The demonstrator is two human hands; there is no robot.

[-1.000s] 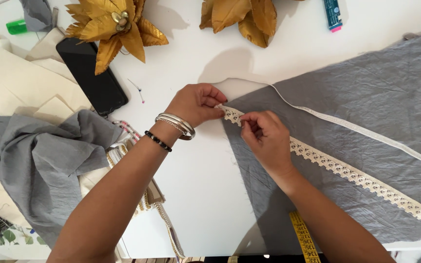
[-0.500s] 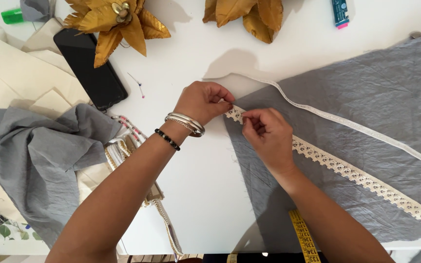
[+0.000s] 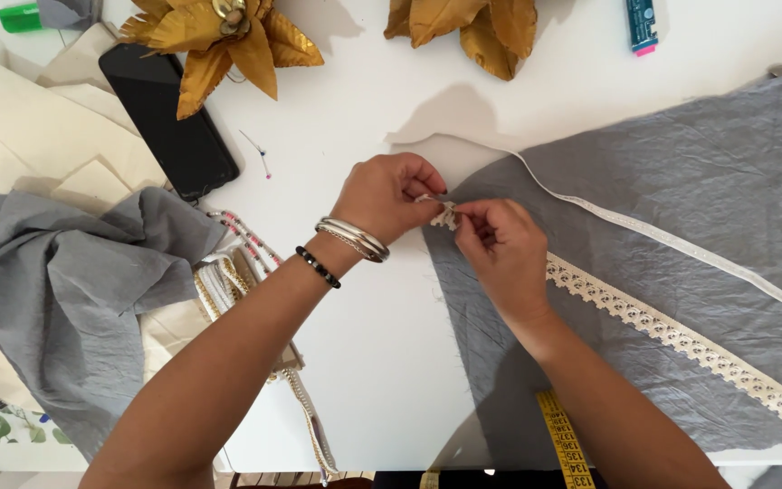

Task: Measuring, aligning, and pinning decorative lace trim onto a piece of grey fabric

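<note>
my left hand (image 3: 386, 195) and right hand (image 3: 500, 249) both pinch shut on the end of the cream lace trim (image 3: 644, 317), at the near corner of the flat grey fabric (image 3: 681, 181). i judge the openwork lace could twist or slide off the crinkled cloth. a loose pin (image 3: 257, 152) lies on the smooth white table (image 3: 382, 362).

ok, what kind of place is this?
Likely a home sewing or craft table. Both hands, left hand and right hand, pinch cream lace trim on grey fabric; a yellow tape measure and a pin lie on the white table.
</note>
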